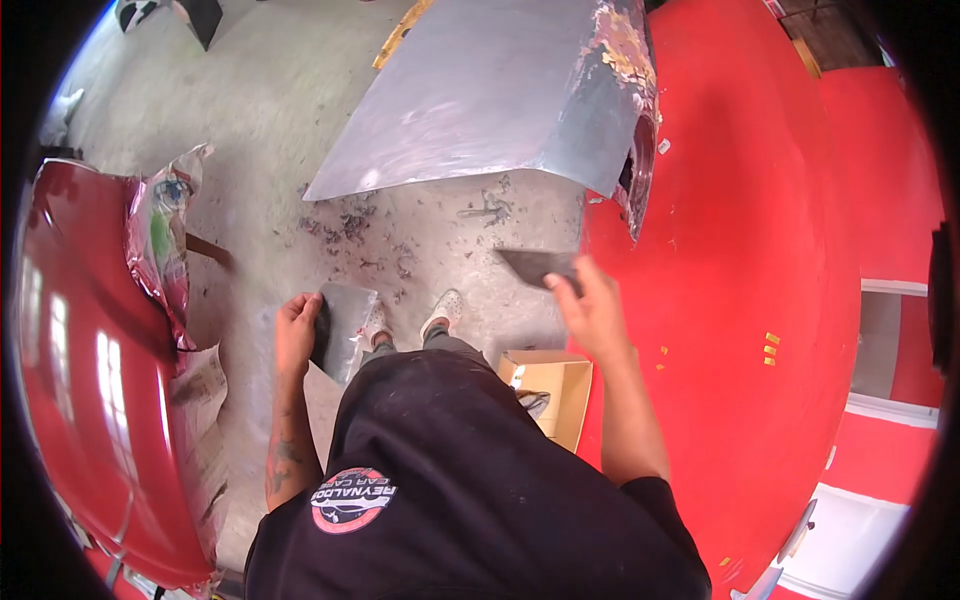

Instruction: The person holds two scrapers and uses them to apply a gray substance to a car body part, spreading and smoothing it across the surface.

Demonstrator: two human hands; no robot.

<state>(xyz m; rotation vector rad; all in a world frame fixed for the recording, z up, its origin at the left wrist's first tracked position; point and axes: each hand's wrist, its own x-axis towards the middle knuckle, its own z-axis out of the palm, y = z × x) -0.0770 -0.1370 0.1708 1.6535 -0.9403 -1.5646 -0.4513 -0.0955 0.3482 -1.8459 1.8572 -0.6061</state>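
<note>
My left hand (296, 325) pinches the edge of a thin, flat grey plate (350, 318), with a dark patch or piece beside the fingers that I cannot make out. It is low, at the left of my body. My right hand (592, 305) grips a dark, flat scraper (535, 267), slightly blurred, its pointed end turned left. Beyond both hands is a grey car body panel (460, 100), its right end rough with peeled paint and yellowish patches. The scraper is apart from the panel's near edge.
A large red car body surface (740, 260) fills the right side. On the left stands a glossy dark-red panel (95, 370) with masking film (160, 235). An open cardboard box (560, 385) sits by my right leg. Dark scraps (350, 222) litter the concrete floor (265, 130).
</note>
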